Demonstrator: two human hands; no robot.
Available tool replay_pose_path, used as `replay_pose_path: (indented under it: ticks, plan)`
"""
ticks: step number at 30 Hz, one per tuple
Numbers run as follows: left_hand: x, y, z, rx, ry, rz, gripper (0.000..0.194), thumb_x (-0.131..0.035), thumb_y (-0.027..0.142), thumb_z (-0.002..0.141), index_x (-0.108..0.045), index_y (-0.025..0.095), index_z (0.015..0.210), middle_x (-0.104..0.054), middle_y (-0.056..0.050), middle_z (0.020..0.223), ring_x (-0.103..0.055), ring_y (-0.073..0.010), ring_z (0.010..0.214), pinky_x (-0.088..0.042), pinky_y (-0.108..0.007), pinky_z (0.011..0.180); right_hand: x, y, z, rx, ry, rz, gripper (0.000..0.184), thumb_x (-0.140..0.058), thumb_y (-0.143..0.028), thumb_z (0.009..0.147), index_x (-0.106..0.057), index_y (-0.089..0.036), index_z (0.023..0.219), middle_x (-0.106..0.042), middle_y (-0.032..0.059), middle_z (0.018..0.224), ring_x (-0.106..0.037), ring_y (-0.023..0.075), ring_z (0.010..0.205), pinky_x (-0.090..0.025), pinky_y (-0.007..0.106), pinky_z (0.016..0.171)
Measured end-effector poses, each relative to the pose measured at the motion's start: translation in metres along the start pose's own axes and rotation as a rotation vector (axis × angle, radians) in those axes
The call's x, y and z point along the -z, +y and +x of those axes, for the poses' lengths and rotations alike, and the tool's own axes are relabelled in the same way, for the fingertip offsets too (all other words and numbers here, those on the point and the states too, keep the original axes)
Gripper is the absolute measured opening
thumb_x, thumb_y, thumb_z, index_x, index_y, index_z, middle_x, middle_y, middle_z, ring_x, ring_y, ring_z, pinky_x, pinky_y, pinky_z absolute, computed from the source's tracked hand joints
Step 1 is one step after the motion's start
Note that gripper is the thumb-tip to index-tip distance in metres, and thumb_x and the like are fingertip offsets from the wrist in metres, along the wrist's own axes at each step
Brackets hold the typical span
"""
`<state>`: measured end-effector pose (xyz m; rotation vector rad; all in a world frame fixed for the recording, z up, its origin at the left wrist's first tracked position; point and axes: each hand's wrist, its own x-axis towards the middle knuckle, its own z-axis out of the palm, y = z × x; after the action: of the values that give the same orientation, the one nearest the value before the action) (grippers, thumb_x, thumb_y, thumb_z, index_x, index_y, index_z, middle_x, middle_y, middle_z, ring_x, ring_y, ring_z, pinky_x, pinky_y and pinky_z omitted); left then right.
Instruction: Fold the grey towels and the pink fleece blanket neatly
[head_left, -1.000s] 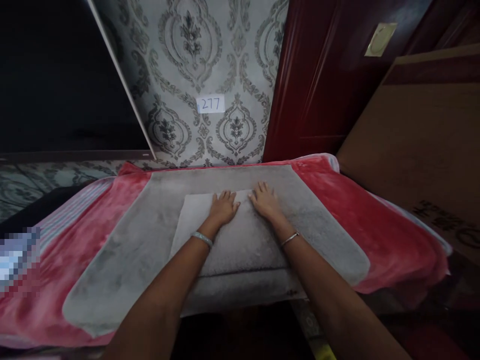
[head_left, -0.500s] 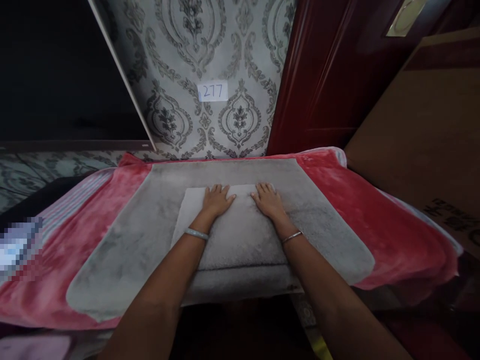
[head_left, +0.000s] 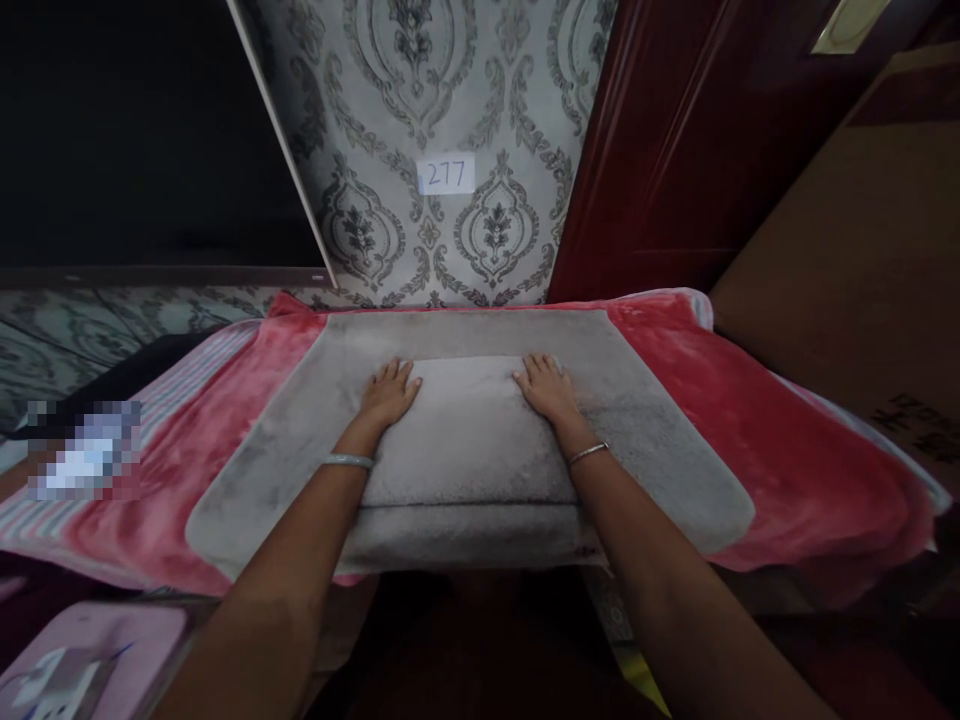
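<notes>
A folded light-grey plush cloth lies flat on a larger grey plush mat. My left hand, palm down with fingers spread, rests on the cloth's far left corner. At the far right corner my right hand presses flat in the same way, its fingers apart. A dark crease runs across the cloth toward its near edge, and the front part hangs down a little. Beneath the mat spreads a red plush blanket with a striped underside showing at the left.
Behind the blanket stands a patterned wall with a paper label reading 277. A dark screen is at the left, a red door and a cardboard box at the right. A pink stool-like surface holds a white object at lower left.
My left hand has slid leftward from the cloth's top onto its left corner. My right hand stays near the far right corner. The view has shifted slightly left.
</notes>
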<state>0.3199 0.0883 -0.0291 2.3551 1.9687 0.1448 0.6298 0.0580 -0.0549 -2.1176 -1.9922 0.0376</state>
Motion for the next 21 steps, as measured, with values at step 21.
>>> replay_pose_path:
  ticks: [21]
  plan:
    - [-0.032,-0.045,-0.102,0.089,0.267,-0.747,0.065,-0.058,0.046,0.086,-0.060,0.012,0.141,-0.068,-0.016,0.132,-0.062,-0.0329,0.125,-0.046,-0.047,0.112,-0.006,0.073,-0.110,-0.211,0.112,0.873,0.071,-0.056,-0.039,0.091,-0.043,-0.014,0.157,-0.052,0.0152,0.154,-0.052,0.0279,0.139,-0.040,0.047,0.117]
